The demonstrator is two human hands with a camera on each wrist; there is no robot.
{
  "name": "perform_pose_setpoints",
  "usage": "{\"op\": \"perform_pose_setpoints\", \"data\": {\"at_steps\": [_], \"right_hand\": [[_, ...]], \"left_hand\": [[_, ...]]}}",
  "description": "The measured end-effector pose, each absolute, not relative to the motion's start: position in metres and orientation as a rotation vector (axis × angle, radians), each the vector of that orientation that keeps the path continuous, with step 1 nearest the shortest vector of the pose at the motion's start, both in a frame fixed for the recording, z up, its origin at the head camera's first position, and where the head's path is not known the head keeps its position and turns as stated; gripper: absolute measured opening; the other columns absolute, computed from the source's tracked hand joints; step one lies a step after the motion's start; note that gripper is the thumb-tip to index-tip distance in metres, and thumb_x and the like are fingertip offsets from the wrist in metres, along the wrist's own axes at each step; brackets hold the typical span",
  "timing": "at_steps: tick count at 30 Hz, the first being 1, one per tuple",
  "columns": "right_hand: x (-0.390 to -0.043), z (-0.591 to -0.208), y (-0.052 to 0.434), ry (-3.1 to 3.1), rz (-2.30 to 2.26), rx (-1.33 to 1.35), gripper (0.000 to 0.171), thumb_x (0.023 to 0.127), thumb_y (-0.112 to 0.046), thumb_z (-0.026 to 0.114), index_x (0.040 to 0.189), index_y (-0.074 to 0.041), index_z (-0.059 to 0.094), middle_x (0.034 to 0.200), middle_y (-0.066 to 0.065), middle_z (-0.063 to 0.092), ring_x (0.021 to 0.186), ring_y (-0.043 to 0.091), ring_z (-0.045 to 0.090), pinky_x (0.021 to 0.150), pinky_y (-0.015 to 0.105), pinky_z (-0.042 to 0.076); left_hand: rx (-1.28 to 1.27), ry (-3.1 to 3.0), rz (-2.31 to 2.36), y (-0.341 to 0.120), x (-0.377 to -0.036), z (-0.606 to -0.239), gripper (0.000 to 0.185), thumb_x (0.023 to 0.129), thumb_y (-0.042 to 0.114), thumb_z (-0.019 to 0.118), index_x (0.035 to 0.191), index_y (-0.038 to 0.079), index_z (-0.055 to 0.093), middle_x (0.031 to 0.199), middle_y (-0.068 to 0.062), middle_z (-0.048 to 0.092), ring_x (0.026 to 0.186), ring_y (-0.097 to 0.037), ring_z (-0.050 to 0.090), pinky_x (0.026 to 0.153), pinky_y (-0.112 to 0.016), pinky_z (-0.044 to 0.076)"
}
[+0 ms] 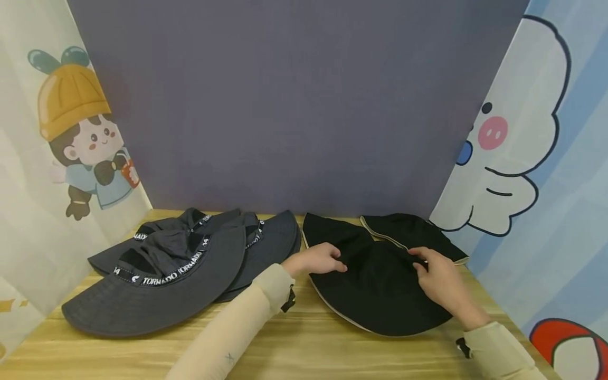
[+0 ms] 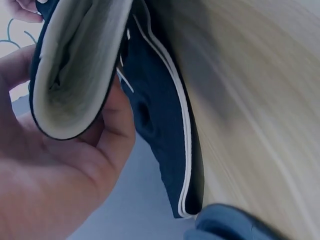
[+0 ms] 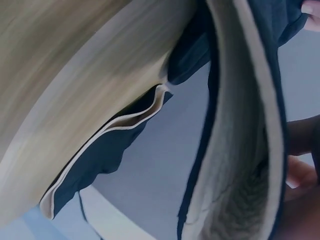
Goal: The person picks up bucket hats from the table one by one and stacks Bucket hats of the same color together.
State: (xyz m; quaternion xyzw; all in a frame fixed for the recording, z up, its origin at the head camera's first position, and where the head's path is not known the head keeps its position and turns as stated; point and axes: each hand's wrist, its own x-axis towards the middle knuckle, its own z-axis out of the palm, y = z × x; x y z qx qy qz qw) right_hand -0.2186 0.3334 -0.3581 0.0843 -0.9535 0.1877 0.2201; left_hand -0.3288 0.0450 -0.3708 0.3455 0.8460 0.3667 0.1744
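Sleeves point(image 1: 228, 338): nearest, reaching in from below.
Left hand point(image 1: 315, 259): thumb and fingers clamped on the black hat point(image 1: 375, 285) at its edge.
Right hand point(image 1: 444, 279): seemingly clamped on the opposite side.
Black hat: between both hands, pale-edged brim dipping below them.
Rear hat point(image 1: 408, 227): just beyond the right hand.
Grey hats point(image 1: 157, 311): overlapping, left of the left hand.
Handling: soft cloth probably sags, so level hands and even, light tension should suit.
Risk: the brim could catch the rear hat.

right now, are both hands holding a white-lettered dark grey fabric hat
No, the left hand and the right hand hold a black, pale-edged fabric hat.
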Motion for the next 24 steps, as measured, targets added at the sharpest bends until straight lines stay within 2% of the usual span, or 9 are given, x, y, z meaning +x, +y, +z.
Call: {"op": "perform_pose_setpoints", "data": {"at_steps": [1,2,4,5,8,10,14,24], "right_hand": [[-0.219,-0.358,0.331,-2.641,0.528,0.235,0.031,0.096,0.001,0.063,0.126,0.002,0.065,0.116,0.026,0.067,0.102,0.045,0.064,0.081,0.056,0.051],[-0.219,-0.358,0.329,-2.645,0.538,0.238,0.031,0.096,0.001,0.063,0.127,0.002,0.065,0.117,0.026,0.067,0.103,0.045,0.064,0.082,0.056,0.051],[-0.218,-0.358,0.325,-2.649,0.552,0.246,0.031,0.096,0.001,0.063,0.127,0.001,0.065,0.119,0.026,0.066,0.104,0.045,0.064,0.082,0.056,0.051],[-0.219,-0.359,0.323,-2.651,0.558,0.251,0.031,0.096,0.001,0.063,0.127,0.001,0.065,0.120,0.026,0.066,0.105,0.045,0.064,0.082,0.056,0.051],[-0.220,-0.358,0.316,-2.649,0.578,0.277,0.031,0.096,0.000,0.063,0.128,0.001,0.065,0.122,0.026,0.065,0.108,0.045,0.063,0.086,0.058,0.050],[-0.222,-0.357,0.311,-2.649,0.588,0.296,0.031,0.097,0.000,0.063,0.128,0.000,0.065,0.123,0.026,0.065,0.109,0.045,0.062,0.088,0.059,0.049],[-0.226,-0.357,0.301,-2.646,0.598,0.334,0.031,0.097,-0.001,0.064,0.128,-0.001,0.066,0.123,0.024,0.065,0.110,0.044,0.063,0.089,0.059,0.049],[-0.229,-0.362,0.276,-2.641,0.590,0.446,0.031,0.094,0.002,0.066,0.125,-0.001,0.067,0.119,0.018,0.068,0.106,0.037,0.065,0.085,0.053,0.051]], "left_hand": [[0.974,2.388,1.042,0.042,-0.328,-0.370,0.039,0.098,0.021,0.066,0.070,0.017,0.039,0.080,-0.002,0.047,0.064,-0.012,0.037,0.068,-0.030,0.034],[0.966,2.387,1.036,0.039,-0.328,-0.369,0.030,0.097,0.021,0.066,0.074,0.014,0.049,0.093,-0.002,0.056,0.073,-0.011,0.046,0.073,-0.030,0.038],[0.962,2.376,1.032,0.034,-0.327,-0.368,0.025,0.097,0.020,0.066,0.079,0.010,0.052,0.098,-0.001,0.053,0.079,-0.012,0.045,0.076,-0.030,0.038],[0.965,2.366,1.027,0.031,-0.327,-0.368,0.025,0.098,0.019,0.065,0.080,0.008,0.051,0.090,-0.002,0.049,0.077,-0.014,0.042,0.073,-0.031,0.037],[0.987,2.362,1.019,0.021,-0.328,-0.366,0.024,0.098,0.018,0.063,0.079,0.010,0.052,0.084,0.004,0.047,0.074,-0.010,0.042,0.069,-0.029,0.036],[1.012,2.360,1.013,0.015,-0.330,-0.364,0.039,0.098,0.015,0.062,0.072,0.016,0.033,0.071,0.002,0.026,0.062,-0.014,0.024,0.063,-0.031,0.027],[1.021,2.405,0.944,0.000,-0.330,-0.361,0.043,0.098,0.016,0.061,0.068,0.018,0.031,0.063,0.005,0.027,0.054,-0.010,0.022,0.058,-0.028,0.026],[1.007,2.409,0.821,-0.031,-0.323,-0.356,0.043,0.096,0.014,0.061,0.063,0.019,0.034,0.058,0.007,0.028,0.050,-0.009,0.024,0.056,-0.027,0.029]]}}
